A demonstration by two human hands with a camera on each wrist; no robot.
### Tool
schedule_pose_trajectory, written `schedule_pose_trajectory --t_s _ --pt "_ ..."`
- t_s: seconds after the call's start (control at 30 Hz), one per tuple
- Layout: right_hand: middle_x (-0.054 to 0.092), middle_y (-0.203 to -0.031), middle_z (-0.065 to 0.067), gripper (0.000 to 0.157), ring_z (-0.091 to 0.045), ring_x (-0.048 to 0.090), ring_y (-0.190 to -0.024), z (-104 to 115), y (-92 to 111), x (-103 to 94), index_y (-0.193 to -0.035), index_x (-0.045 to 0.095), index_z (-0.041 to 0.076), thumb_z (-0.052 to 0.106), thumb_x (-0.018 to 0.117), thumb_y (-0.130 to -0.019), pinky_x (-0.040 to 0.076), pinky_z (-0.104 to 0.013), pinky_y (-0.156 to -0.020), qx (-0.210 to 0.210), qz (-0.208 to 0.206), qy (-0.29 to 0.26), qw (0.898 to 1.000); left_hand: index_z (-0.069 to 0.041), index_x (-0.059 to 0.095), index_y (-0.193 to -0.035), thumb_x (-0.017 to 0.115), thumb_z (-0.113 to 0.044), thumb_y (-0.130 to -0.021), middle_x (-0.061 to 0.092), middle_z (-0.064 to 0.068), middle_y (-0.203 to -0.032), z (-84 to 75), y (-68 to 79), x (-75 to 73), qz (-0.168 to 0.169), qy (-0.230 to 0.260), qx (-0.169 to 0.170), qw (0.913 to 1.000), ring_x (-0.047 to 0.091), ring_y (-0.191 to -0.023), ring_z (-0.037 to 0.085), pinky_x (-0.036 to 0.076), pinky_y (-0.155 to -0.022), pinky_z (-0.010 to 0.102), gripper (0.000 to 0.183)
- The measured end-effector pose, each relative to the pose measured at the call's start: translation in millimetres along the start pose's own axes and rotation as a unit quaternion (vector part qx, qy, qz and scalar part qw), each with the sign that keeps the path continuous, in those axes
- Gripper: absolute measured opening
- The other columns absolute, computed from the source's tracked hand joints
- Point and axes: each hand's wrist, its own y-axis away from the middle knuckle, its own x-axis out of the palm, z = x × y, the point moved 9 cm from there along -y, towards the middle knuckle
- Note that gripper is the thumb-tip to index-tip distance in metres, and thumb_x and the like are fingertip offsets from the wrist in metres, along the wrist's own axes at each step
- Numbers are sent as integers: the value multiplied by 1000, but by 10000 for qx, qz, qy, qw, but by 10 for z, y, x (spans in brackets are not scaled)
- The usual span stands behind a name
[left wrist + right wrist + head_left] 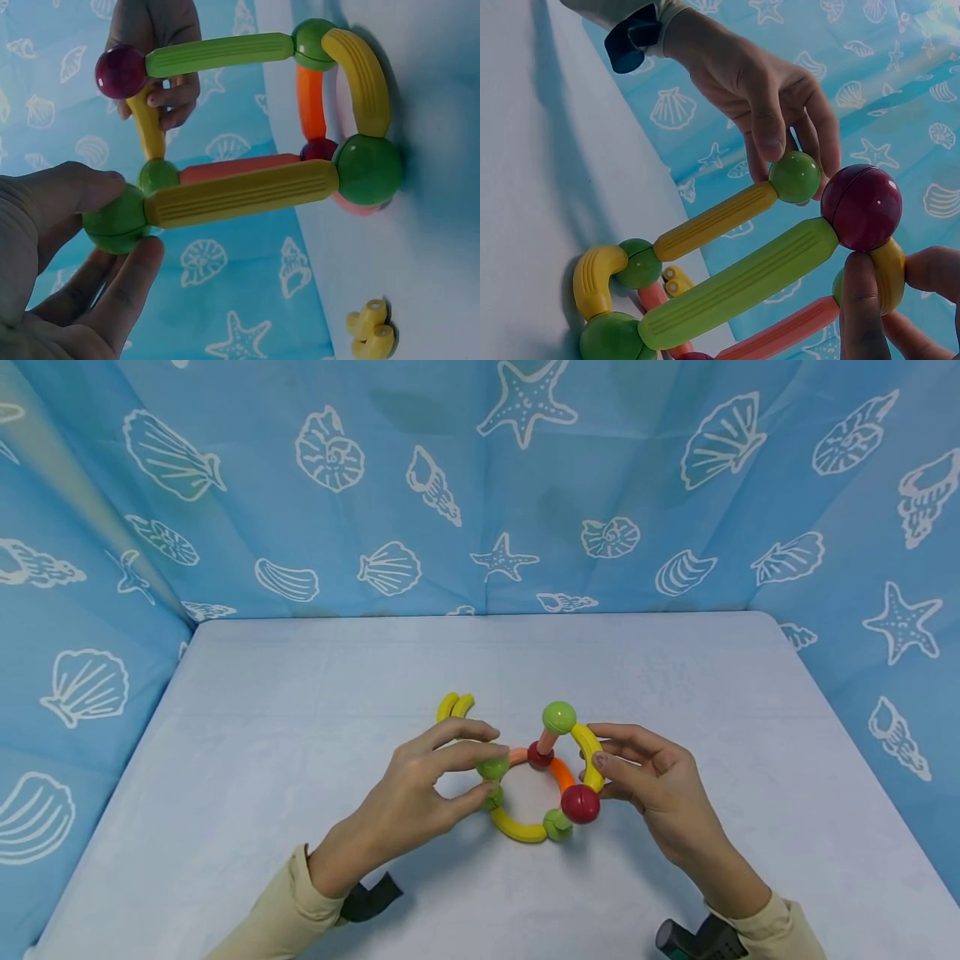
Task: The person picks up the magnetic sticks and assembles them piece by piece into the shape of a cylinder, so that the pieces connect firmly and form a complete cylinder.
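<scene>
A toy frame of rods and balls stands on the table. My left hand [416, 777] pinches a green ball [492, 767], which sits atop a straight yellow rod [244, 195]. With thumb and fingers, my right hand [663, 785] grips a curved yellow rod [588, 747] linking a dark red ball [581, 804] and another green ball [559, 717] at the top. Straight light green [219, 55] and salmon [236, 168] rods support those two balls. Below, the base ring has a curved yellow rod [519, 832], a curved orange rod [562, 774] and a lower red ball [540, 756].
Two loose curved yellow rods [447, 706] lie together on the white table [300, 677], just beyond my left hand. A blue curtain [450, 410] with shell prints hangs behind the table and along both sides.
</scene>
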Motion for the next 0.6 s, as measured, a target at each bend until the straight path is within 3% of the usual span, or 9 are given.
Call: schedule_pose_trajectory --t_s 0.33,0.6 --pt "67 -104 -14 33 -24 69 -80 1 7 4 -128 61 -2 5 66 -96 60 -35 -71 -17 -7 -3 10000 -6 69 -118 73 9 -82 63 5 -121 70 94 -199 -676 452 -27 9967 63 -112 21 57 -82 29 40" --pt "67 -104 -13 33 -24 69 -80 2 14 6 -128 61 -2 5 66 -96 60 -35 -71 -15 -13 6 10000 -9 69 -115 73 11 -82 67 2 -109 270 183 -336 -1226 403 -406 9908 66 -102 20 59 -71 26 40"
